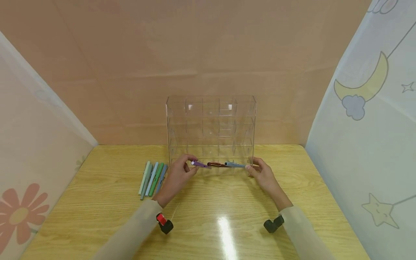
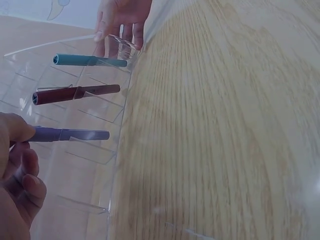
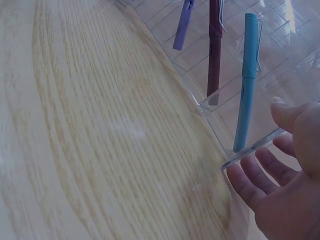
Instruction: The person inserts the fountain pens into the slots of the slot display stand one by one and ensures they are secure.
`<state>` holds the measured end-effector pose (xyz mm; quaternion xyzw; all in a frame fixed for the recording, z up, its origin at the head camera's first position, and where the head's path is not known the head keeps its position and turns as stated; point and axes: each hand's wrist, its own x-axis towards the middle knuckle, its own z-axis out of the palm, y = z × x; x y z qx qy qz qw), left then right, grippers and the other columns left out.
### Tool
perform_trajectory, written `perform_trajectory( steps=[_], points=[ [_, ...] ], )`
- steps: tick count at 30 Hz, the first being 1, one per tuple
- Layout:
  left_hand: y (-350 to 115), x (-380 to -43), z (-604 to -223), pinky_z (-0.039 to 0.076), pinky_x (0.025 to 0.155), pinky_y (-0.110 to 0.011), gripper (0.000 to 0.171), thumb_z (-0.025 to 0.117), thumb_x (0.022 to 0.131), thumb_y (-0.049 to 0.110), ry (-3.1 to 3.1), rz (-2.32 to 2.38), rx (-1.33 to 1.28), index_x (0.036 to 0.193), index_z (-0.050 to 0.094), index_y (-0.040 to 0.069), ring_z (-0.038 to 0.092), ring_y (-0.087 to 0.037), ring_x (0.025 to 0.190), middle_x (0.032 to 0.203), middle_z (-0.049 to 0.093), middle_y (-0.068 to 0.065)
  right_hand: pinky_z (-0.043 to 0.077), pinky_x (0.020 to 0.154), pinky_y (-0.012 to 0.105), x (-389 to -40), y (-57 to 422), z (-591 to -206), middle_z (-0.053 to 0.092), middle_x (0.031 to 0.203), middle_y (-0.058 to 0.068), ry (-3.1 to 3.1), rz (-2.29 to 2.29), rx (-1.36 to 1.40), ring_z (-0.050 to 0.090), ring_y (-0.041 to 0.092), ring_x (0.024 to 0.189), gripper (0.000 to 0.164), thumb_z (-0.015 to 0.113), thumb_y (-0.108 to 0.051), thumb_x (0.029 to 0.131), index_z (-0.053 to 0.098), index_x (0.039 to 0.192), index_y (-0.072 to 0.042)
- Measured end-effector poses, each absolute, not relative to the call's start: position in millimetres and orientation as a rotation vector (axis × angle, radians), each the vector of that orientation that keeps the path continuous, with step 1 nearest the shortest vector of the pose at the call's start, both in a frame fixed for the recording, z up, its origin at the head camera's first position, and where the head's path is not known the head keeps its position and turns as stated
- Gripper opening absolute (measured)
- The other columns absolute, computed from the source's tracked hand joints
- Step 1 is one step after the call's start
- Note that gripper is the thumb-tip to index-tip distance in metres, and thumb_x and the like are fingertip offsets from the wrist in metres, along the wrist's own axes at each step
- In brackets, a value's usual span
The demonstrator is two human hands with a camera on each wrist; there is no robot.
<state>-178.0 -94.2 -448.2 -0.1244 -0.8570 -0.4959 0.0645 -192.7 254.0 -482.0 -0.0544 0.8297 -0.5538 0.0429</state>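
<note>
A clear acrylic rack (image 1: 210,144) with rows of compartments stands upright at the back of the table. My left hand (image 1: 182,173) pinches the capped end of a purple pen (image 2: 82,134), whose other end reaches into the bottom row. Beside it, a dark red pen (image 2: 75,93) and a teal-blue pen (image 3: 246,82) rest slanted in compartments of that same row, caps outward. At the rack's right side wall, my right hand (image 1: 264,175) holds the edge, thumb toward the front and fingers along the outside.
Several pens (image 1: 152,180) in greens and blues lie side by side on the wooden table (image 1: 208,213), left of my left forearm. A peach cloth (image 1: 208,54) hangs behind the rack. Patterned cloths (image 1: 367,144) flank the table on both sides.
</note>
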Motion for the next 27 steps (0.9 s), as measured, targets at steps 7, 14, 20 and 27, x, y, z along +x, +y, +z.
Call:
perform_trajectory(
  steps=[7, 14, 20, 27],
  points=[
    [-93.4, -176.7, -451.0, 0.04, 0.054, -0.024, 0.031, 0.074, 0.101, 0.012, -2.604, -1.538, -0.341, 0.131, 0.067, 0.014, 0.047, -0.011, 0.062, 0.117, 0.07, -0.006, 0.061, 0.1, 0.038, -192.7, 253.9, -481.1, 0.044, 0.162, 0.025, 2.528, -1.701, -0.165, 0.051, 0.047, 0.145, 0.063, 0.062, -0.032, 0.11, 0.039, 0.158, 0.002],
    [-96.5, -174.3, -449.6, 0.041, 0.054, -0.025, 0.032, 0.073, 0.103, 0.017, -2.578, -1.619, -0.314, 0.133, 0.064, 0.016, 0.048, -0.013, 0.064, 0.121, 0.068, -0.007, 0.061, 0.1, 0.037, -192.8, 253.3, -479.8, 0.044, 0.161, 0.026, 2.538, -1.689, -0.167, 0.051, 0.048, 0.144, 0.064, 0.061, -0.034, 0.11, 0.04, 0.158, 0.002],
    [-99.9, -173.2, -449.1, 0.042, 0.053, -0.026, 0.033, 0.074, 0.102, 0.019, -2.575, -1.609, -0.315, 0.133, 0.064, 0.018, 0.049, -0.014, 0.063, 0.114, 0.068, -0.009, 0.06, 0.101, 0.038, -193.3, 252.9, -479.9, 0.046, 0.16, 0.025, 2.549, -1.684, -0.16, 0.052, 0.047, 0.144, 0.062, 0.061, -0.034, 0.11, 0.041, 0.157, 0.001],
    [-103.6, -172.6, -450.3, 0.044, 0.054, -0.026, 0.033, 0.075, 0.101, 0.016, -2.566, -1.601, -0.316, 0.132, 0.064, 0.017, 0.051, -0.013, 0.063, 0.124, 0.068, -0.007, 0.06, 0.103, 0.043, -193.4, 254.1, -481.0, 0.046, 0.16, 0.024, 2.537, -1.685, -0.146, 0.051, 0.046, 0.146, 0.063, 0.061, -0.036, 0.11, 0.041, 0.158, -0.001]
  ],
)
